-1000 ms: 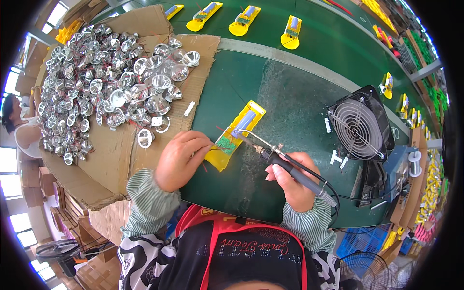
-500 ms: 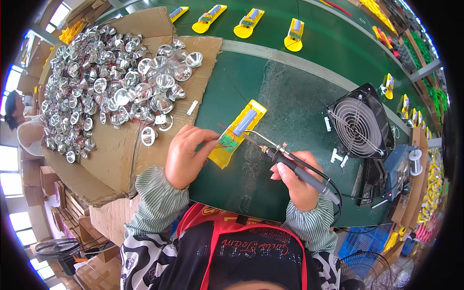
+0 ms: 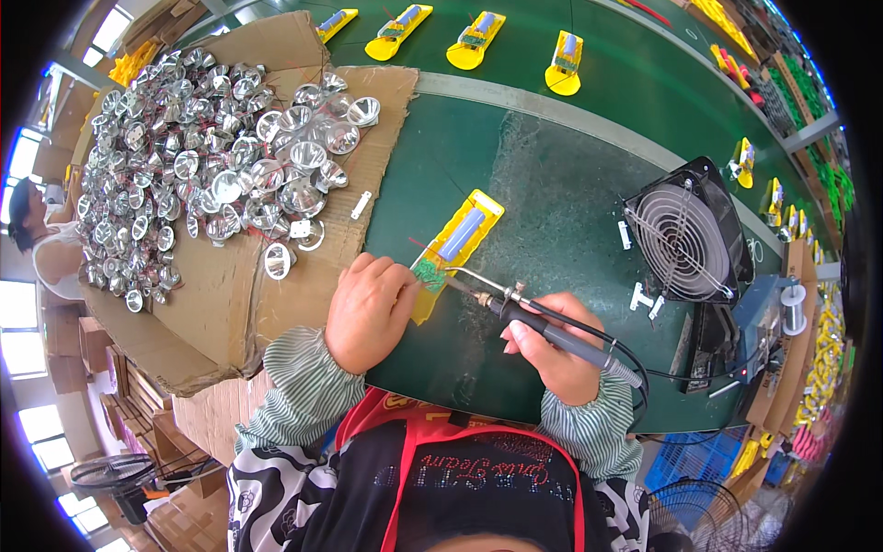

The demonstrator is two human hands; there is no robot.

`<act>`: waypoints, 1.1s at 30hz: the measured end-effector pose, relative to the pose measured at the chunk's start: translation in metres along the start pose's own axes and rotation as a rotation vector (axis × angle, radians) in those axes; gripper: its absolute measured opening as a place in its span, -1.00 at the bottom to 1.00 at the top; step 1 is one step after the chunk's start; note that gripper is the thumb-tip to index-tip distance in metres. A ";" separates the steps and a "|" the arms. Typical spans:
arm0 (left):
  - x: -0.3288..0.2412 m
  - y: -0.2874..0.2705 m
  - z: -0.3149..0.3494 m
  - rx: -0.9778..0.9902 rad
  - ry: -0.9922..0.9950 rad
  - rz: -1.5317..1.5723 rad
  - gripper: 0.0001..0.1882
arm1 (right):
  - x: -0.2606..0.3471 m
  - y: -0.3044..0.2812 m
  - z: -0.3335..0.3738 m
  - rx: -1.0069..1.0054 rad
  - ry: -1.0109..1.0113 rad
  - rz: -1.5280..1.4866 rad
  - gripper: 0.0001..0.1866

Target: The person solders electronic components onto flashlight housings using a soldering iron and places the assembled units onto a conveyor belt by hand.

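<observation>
A yellow plastic housing [image 3: 485, 208] lies slanted on the green bench in front of me. It holds a blue cylindrical battery [image 3: 463, 234] and a green circuit board [image 3: 429, 273] with thin red wire by it. My left hand [image 3: 372, 308] is closed at the board's left edge, fingertips pinched together; what they pinch is mostly hidden. In my right hand [image 3: 561, 354] is a soldering iron [image 3: 586, 349] with a thin bent metal feed tube [image 3: 474, 274] clamped alongside. The iron's tip and the tube's end are at the board.
Many silver reflector cups [image 3: 225, 187] are heaped on cardboard [image 3: 303, 346] at left. A black fan [image 3: 681, 235] stands on the right, near a solder spool [image 3: 792, 310]. Several yellow housings [image 3: 564, 64] with batteries sit on the green surface beyond.
The iron's tip and feed tube have moved left and down, from beside the battery onto the circuit board. My left hand has shifted slightly right and down, its fingers more closed.
</observation>
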State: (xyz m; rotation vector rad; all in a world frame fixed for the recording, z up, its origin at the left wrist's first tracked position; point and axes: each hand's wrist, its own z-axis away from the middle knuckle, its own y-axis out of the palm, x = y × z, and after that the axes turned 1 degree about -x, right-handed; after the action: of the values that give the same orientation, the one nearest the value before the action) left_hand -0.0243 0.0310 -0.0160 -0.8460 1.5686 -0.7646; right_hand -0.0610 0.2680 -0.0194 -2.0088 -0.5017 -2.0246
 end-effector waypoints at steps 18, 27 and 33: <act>0.003 0.000 -0.001 0.024 -0.031 0.006 -0.92 | 0.000 0.010 -0.009 0.014 0.006 0.014 -0.87; 0.003 0.000 -0.002 0.036 -0.023 0.011 -0.91 | -0.001 0.010 -0.010 0.021 0.081 0.012 -0.86; 0.002 -0.001 -0.003 0.037 -0.016 0.013 -0.91 | 0.000 0.008 -0.007 -0.001 0.073 -0.039 -0.84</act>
State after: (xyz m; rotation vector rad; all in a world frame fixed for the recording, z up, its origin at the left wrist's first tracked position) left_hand -0.0270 0.0285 -0.0162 -0.8120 1.5397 -0.7733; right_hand -0.0643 0.2580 -0.0188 -1.9322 -0.5286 -2.1123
